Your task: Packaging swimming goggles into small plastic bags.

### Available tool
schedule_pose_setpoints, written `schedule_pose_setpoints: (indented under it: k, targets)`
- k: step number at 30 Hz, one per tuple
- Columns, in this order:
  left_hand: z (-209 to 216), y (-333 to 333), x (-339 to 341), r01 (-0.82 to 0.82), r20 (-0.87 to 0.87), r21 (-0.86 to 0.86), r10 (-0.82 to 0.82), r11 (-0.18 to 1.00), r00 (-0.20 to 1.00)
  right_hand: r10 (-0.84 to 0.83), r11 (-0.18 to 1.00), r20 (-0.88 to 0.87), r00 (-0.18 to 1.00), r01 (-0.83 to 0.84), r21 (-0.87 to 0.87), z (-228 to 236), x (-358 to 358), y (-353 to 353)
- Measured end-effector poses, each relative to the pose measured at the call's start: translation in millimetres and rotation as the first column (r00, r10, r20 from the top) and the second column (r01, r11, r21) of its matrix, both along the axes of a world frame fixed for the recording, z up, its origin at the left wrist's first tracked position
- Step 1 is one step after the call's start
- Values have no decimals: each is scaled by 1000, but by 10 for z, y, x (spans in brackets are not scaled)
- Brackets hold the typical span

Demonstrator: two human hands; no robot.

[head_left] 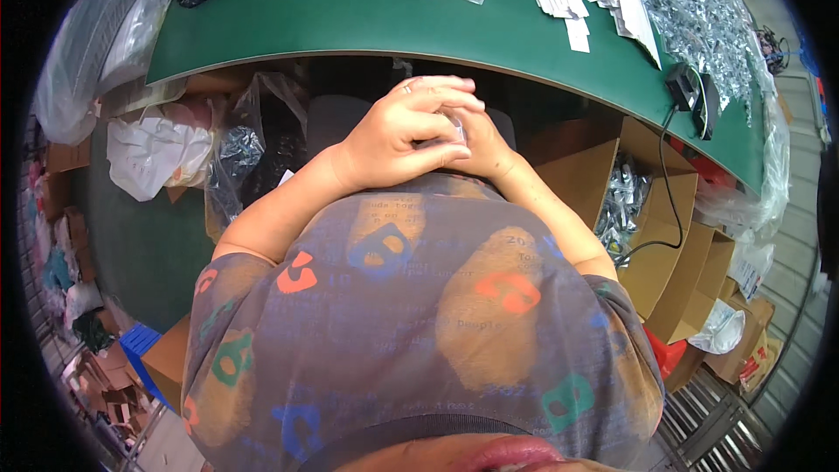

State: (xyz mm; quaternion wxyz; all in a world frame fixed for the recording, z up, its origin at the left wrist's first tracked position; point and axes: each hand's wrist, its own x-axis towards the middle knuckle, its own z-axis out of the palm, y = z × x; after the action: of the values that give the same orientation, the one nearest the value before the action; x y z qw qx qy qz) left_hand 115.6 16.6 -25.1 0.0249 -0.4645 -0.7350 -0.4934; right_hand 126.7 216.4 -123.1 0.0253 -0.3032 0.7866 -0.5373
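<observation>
From above, the person's left hand (409, 127) curls closed over the right hand (483, 147), both gripping a small clear packet (454, 125) held against the chest, just below the green table's (350, 9) near edge.

The person wears a short-sleeved grey-purple T-shirt (419, 297) filling the lower middle of the frame. It is printed with tan blotches, faint lines of small text and blocky shapes in orange, blue, green and teal. A dark ribbed collar runs along the bottom edge. Both forearms are bare, and a thin ring (406, 87) sits on one finger of the left hand (406, 131).
</observation>
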Motion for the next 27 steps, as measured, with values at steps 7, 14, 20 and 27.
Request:
schedule_pose_setpoints:
  k: [7, 14, 20, 27]
  targets:
    - [401, -379, -294, 15, 161, 346, -75, 938, 984, -65, 995, 97, 993, 71, -64, -120, 109, 69]
    - [-20, -291, -108, -203, 83, -160, 218, 966, 972, -10, 995, 131, 991, 23, -99, -155, 122, 63]
    - [147, -428, -144, -207, 174, 120, 185, 971, 967, -47, 988, 209, 977, 76, -133, -176, 137, 85]
    - [-150, -221, -25, 92, 136, -130, -74, 987, 988, -24, 986, 134, 991, 45, -160, -205, 109, 65]
